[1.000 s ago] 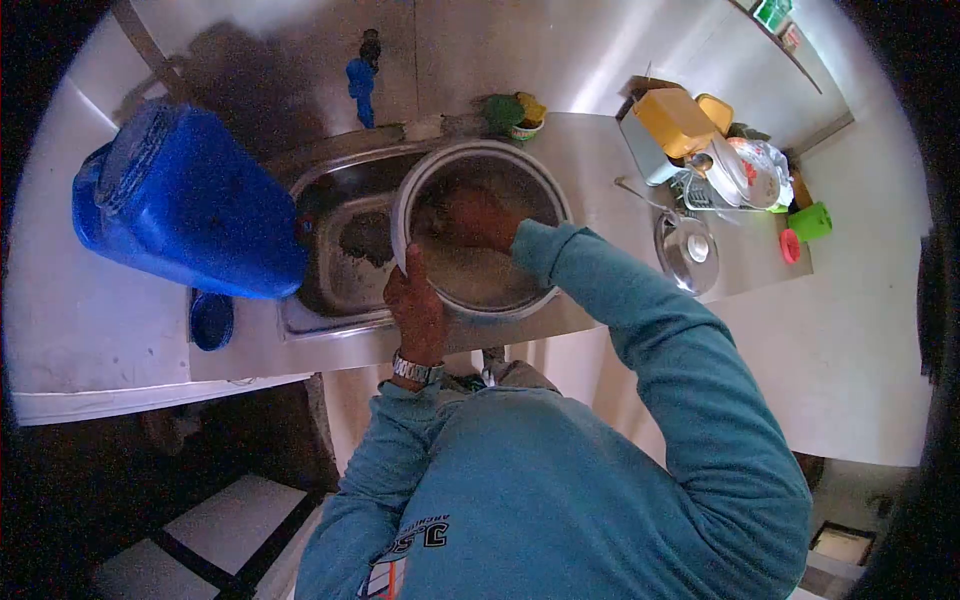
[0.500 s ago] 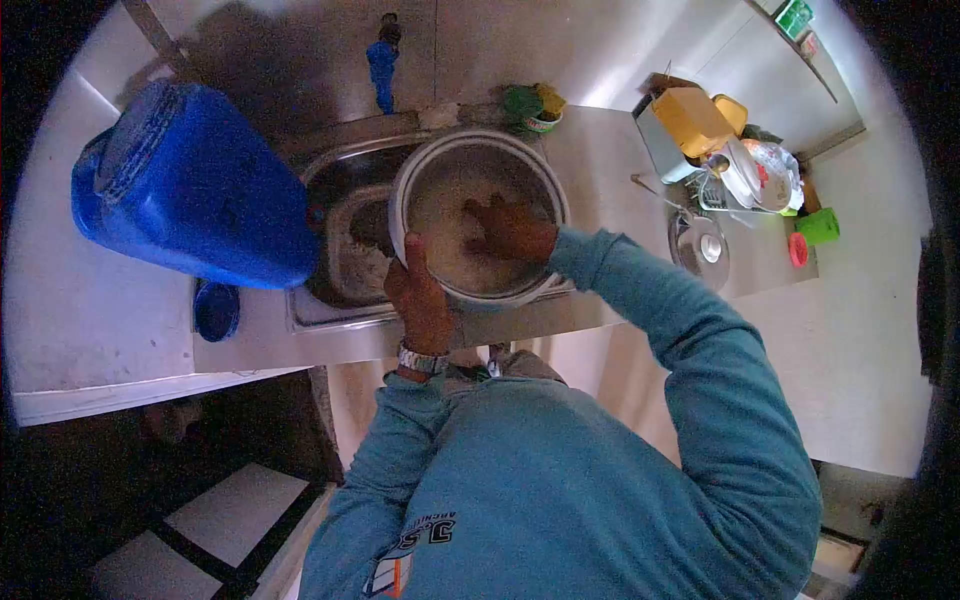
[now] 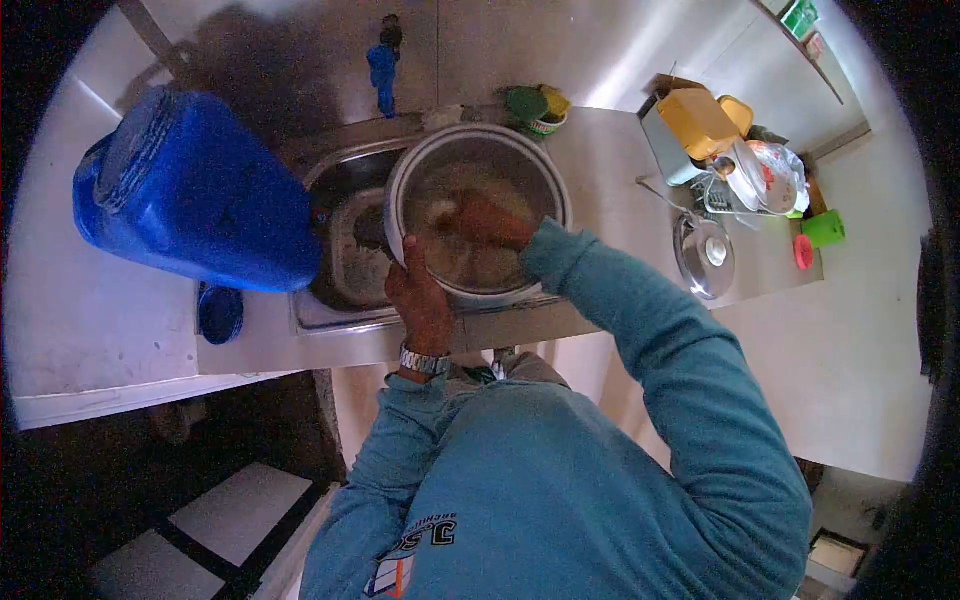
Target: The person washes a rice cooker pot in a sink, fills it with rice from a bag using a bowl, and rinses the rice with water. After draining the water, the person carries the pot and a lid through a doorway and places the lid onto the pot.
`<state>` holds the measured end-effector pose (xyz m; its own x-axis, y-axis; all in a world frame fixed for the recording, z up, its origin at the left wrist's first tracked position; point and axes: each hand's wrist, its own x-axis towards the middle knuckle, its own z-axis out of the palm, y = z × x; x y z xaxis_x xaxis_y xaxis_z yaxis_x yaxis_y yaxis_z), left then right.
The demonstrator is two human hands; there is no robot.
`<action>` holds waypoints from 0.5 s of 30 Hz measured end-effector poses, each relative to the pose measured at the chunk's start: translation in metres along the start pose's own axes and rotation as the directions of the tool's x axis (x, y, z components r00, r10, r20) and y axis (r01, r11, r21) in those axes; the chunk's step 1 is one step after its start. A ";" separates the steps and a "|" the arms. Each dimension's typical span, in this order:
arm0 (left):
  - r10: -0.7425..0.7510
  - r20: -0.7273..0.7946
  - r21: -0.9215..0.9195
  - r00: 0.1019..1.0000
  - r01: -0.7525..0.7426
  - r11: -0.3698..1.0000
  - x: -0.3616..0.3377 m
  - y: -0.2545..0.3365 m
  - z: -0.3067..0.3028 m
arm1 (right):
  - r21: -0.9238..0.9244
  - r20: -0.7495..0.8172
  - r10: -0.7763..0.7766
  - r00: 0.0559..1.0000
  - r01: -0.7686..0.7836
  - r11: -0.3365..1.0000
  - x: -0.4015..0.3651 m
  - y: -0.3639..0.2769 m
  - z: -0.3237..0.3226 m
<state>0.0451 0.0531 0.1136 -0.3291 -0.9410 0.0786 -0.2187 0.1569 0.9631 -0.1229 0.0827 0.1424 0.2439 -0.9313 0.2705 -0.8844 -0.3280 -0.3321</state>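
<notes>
A large metal pot [image 3: 558,190] sits over the right part of the sink, holding cloudy, beige contents [image 3: 475,268] that look like liquid; I cannot make out what lies in it. My left hand [image 3: 424,305] grips the pot's near left rim, thumb over the edge. Inside the pot is my right hand [image 3: 490,222], reaching to the left of the middle, its fingers blurred and partly hidden in the murky contents. A pale patch [image 3: 441,210] shows beside those fingers.
The steel sink basin [image 3: 350,285] lies left of the pot. A big blue jerrycan [image 3: 215,190] leans over its left side, near a blue lid [image 3: 220,313]. A blue tap [image 3: 382,70] is on the wall. Rightward are a pot lid [image 3: 690,262] and a dish rack [image 3: 725,195].
My right hand has moved left and slightly down in the pot, and its spread fingers are now blurred. My left hand stays on the rim.
</notes>
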 end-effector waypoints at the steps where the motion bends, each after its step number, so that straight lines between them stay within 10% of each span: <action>1: 0.133 -0.037 0.115 0.990 -0.128 0.985 0.002 -0.012 0.002 | 0.001 0.009 0.160 0.987 -0.160 0.987 0.002 0.006 -0.001; 2: 0.134 -0.045 0.114 0.990 -0.128 0.985 0.003 0.006 -0.002 | -0.004 0.018 0.313 0.950 -0.313 0.950 0.005 0.013 -0.004; 4: -0.375 0.116 -0.226 0.920 0.392 0.892 0.001 0.039 -0.008 | -0.019 0.037 0.592 0.805 -0.592 0.806 0.009 0.020 -0.008; 8: -0.151 0.037 -0.231 0.988 0.155 0.960 -0.001 0.038 -0.008 | -0.219 0.268 0.588 0.763 -0.546 0.809 0.002 -0.013 -0.029; 10: 0.083 -0.054 -0.105 0.995 -0.089 0.991 -0.002 0.036 -0.007 | -0.447 -0.002 0.358 0.934 -0.321 0.835 -0.020 -0.016 -0.016; 13: -0.235 0.057 -0.313 0.970 0.241 0.919 0.004 0.027 -0.001 | -0.513 0.153 0.593 0.790 -0.449 0.732 -0.017 -0.044 -0.007; 15: -0.128 0.005 -0.200 0.992 0.127 0.972 0.000 0.026 -0.005 | -0.512 0.223 0.574 0.788 -0.406 0.757 -0.017 -0.037 -0.011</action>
<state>0.0441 0.0554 0.1402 -0.3031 -0.9518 -0.0471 -0.0710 -0.0267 0.9971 -0.0992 0.1125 0.1599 -0.2264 -0.9574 -0.1789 -0.9722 0.2110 0.1015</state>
